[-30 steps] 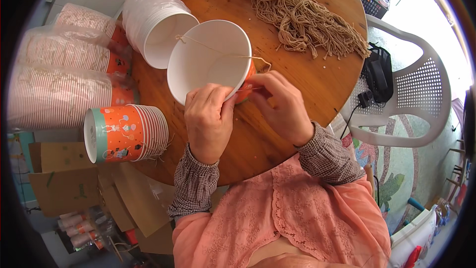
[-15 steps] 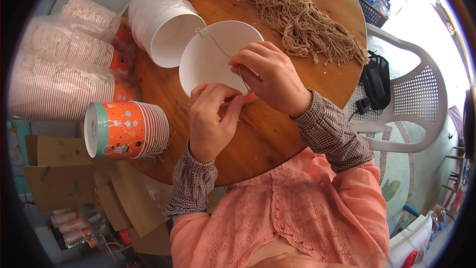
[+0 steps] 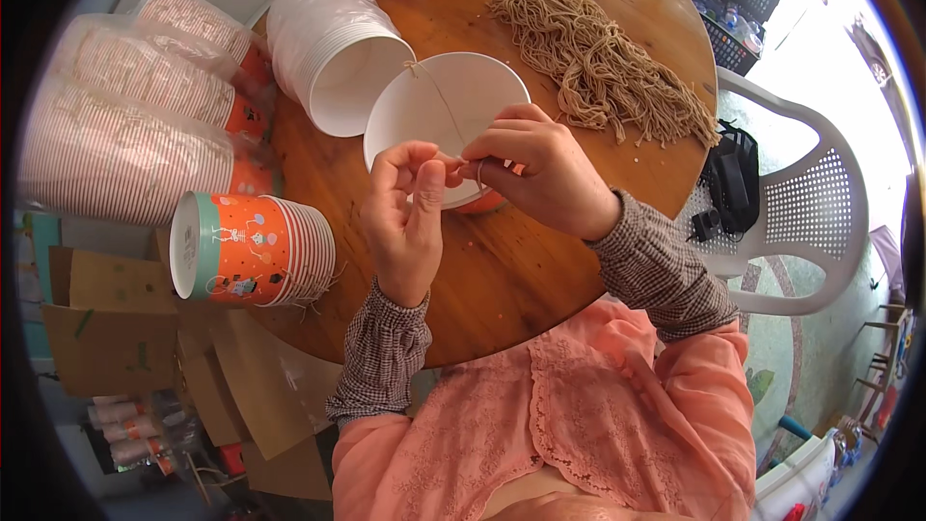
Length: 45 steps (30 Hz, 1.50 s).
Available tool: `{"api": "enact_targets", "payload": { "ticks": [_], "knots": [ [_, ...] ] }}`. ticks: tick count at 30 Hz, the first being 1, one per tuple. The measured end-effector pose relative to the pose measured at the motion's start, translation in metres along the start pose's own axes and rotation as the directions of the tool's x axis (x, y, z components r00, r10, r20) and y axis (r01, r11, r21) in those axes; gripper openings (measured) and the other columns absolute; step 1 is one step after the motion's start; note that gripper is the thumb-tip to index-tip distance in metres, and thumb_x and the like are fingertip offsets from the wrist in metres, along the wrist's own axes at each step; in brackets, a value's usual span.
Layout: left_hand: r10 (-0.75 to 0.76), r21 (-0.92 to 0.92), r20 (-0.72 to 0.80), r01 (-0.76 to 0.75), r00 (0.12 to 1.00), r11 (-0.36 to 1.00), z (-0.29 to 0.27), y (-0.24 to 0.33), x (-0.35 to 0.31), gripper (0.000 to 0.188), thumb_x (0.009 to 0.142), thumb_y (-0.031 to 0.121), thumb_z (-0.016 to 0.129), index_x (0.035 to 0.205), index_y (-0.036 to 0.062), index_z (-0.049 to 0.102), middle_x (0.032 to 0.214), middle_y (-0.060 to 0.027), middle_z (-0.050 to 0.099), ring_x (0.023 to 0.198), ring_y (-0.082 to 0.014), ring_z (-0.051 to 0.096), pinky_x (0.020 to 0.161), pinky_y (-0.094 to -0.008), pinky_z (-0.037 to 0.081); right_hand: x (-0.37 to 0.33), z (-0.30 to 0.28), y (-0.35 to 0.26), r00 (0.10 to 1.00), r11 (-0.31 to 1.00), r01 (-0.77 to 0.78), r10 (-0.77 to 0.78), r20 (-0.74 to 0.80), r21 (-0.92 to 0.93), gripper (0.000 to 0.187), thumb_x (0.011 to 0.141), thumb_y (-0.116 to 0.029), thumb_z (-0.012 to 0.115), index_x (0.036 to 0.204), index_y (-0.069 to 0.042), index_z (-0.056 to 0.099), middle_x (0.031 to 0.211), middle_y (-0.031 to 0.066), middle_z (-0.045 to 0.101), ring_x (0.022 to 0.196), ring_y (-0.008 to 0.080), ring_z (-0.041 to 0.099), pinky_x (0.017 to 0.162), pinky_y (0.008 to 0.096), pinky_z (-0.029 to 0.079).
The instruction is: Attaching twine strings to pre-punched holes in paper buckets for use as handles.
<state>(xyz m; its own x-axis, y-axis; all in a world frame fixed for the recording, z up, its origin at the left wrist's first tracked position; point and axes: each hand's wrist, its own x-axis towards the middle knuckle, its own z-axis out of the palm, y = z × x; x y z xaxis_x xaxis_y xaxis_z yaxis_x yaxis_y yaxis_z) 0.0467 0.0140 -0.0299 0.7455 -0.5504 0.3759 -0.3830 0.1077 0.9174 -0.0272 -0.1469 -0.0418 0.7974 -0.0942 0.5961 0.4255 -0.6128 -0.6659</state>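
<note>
A large paper bucket, white inside with a bit of orange showing on its outer wall, leans with its mouth up in front of me. From a knot at its far rim, a thin beige string runs across the mouth to my hands. My right hand pinches the string between thumb and fingers, with a loop hanging below. My left hand is curled, its fingertips meeting the right ones at the string while its thumb stands up apart. The exact grip at the fingertips is partly hidden.
A bundle of beige strings lies on the round wooden table. Nested white buckets stand beyond; an orange printed stack lies left, near bagged stacks. Cardboard boxes and a plastic chair flank the table.
My left hand has shifted up, its thumb now lifted away from the fingers. The right hand has lowered slightly, bringing its fingertips against the left ones. The view has shifted a little.
</note>
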Motion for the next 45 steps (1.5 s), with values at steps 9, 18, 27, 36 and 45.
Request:
{"api": "enact_targets", "payload": {
  "ticks": [9, 18, 27, 36, 45],
  "knots": [
    [-0.139, 0.180, 0.077, 0.123, 0.987, 0.976, -0.001, -0.004, 0.001, 0.018, 0.086, 0.008, 0.068, 0.102, 0.0018, 0.064, 0.092, -0.0087, 0.071, 0.091, -0.0149, 0.065, 0.084, -0.0285, 0.048, 0.001, 0.008, -0.002, 0.979, 0.999, 0.042, -0.042, -0.200, -0.003, 0.013, 0.078, 0.000, 0.069, 0.090, -0.005, 0.069, 0.083, 0.0057, 0.064, 0.080, 0.0222, 0.060, 0.067, 0.0314, 0.051],
    [-0.142, 0.261, 0.103, 0.111, 0.984, 0.959, -0.008, -0.004, 0.005, 0.008, 0.086, 0.013, 0.068, 0.088, 0.0056, 0.069, 0.082, -0.0033, 0.072, 0.076, -0.0158, 0.064, 0.095, -0.0302, 0.038, 0.009, 0.000, 0.001, 0.971, 0.998, 0.064, -0.066, -0.231, -0.019, 0.024, 0.078, 0.001, 0.072, 0.101, -0.003, 0.065, 0.094, 0.0096, 0.067, 0.089, 0.0242, 0.067, 0.073, 0.0316, 0.053],
    [0.062, 0.337, 0.316, -0.173, 0.947, 0.925, -0.009, -0.001, 0.010, 0.010, 0.087, 0.017, 0.069, 0.088, 0.0075, 0.069, 0.079, -0.0016, 0.069, 0.079, -0.0156, 0.064, 0.101, -0.0365, 0.033, 0.039, -0.009, 0.011, 0.966, 0.946, 0.228, -0.191, 0.175, -0.228, 0.011, 0.084, -0.010, 0.066, 0.095, -0.008, 0.069, 0.079, 0.0105, 0.069, 0.086, 0.0331, 0.066, 0.096, 0.0439, 0.048],
    [-0.016, 0.301, 0.269, -0.069, 0.963, 0.951, -0.008, 0.005, 0.003, 0.011, 0.088, 0.018, 0.068, 0.086, 0.0071, 0.068, 0.072, 0.0003, 0.070, 0.071, -0.0109, 0.066, 0.106, -0.0368, 0.030, 0.015, -0.046, -0.002, 1.000, 0.998, -0.017, 0.018, -0.002, 0.068, 0.017, 0.086, 0.000, 0.063, 0.102, 0.000, 0.065, 0.112, 0.0106, 0.065, 0.106, 0.0325, 0.062, 0.085, 0.0359, 0.052],
    [0.008, 0.311, 0.268, -0.094, 0.963, 0.946, -0.005, 0.004, 0.005, 0.011, 0.091, 0.019, 0.066, 0.089, 0.0076, 0.067, 0.080, 0.0014, 0.071, 0.076, -0.0097, 0.066, 0.106, -0.0382, 0.031, -0.041, -0.016, 0.015, 0.981, 0.985, 0.114, -0.133, -0.144, -0.133, 0.022, 0.076, -0.016, 0.078, 0.096, -0.012, 0.070, 0.101, 0.0011, 0.069, 0.113, 0.0242, 0.059, 0.108, 0.0465, 0.030]
  ]
}}
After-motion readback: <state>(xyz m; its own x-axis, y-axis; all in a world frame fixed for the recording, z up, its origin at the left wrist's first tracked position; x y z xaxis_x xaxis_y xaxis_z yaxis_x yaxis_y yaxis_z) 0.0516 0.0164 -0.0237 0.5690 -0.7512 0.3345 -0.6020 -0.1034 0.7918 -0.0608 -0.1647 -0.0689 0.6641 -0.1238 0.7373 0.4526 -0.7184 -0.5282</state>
